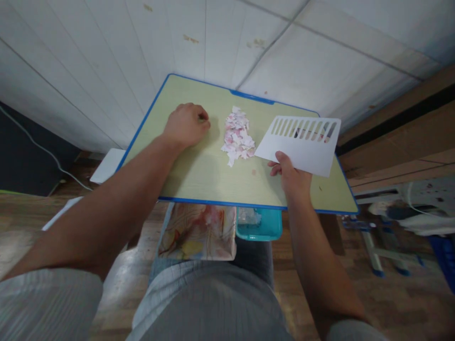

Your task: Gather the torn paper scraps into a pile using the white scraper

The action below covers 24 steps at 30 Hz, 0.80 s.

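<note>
torn paper [237, 135] lies on a blue-edged table [213, 177] by a white wall [185, 38]. the right hand [293, 177] grips a slotted sheet [309, 154]; the left hand [186, 125] curls, its hold unclear.

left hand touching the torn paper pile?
Apart. The head view shows a strip of bare tabletop between the left hand and the torn paper pile.

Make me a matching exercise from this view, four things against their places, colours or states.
1. paper scraps
2. slotted white sheet
3. plastic tub
4. blue trim

A. turquoise
B. held in the right hand
C. edging the tabletop
D. in a loose heap

Right pairs: 1-D, 2-B, 3-A, 4-C.
</note>
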Motion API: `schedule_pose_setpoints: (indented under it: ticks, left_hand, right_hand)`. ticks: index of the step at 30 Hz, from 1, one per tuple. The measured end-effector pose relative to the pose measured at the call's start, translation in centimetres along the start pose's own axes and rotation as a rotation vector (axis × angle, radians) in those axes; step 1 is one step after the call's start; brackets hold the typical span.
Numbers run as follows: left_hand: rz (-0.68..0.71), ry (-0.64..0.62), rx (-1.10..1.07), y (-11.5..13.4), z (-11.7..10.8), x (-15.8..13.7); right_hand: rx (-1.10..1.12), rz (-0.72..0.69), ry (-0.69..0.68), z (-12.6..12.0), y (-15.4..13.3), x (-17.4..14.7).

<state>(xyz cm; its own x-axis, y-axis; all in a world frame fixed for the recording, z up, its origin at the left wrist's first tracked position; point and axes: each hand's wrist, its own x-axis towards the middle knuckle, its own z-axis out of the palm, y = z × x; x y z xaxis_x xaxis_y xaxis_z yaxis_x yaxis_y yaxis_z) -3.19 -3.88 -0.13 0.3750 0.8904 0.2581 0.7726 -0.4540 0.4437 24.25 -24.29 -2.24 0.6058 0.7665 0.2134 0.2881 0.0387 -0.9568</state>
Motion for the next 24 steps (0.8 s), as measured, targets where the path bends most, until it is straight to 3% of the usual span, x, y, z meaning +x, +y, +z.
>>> schedule_pose_setpoints:
  ticks: [16, 24]
  left_hand:
    - [0.005, -0.015, -0.047, -0.6, 0.2, 0.6]
    - [0.001, 0.054, -0.066, -0.9, 0.9, 0.9]
  right_hand:
    - [-0.023, -0.006, -0.035, 0.1, -0.4, 0.0]
    - [0.043, 0.038, -0.008, 0.1, -1.7, -0.4]
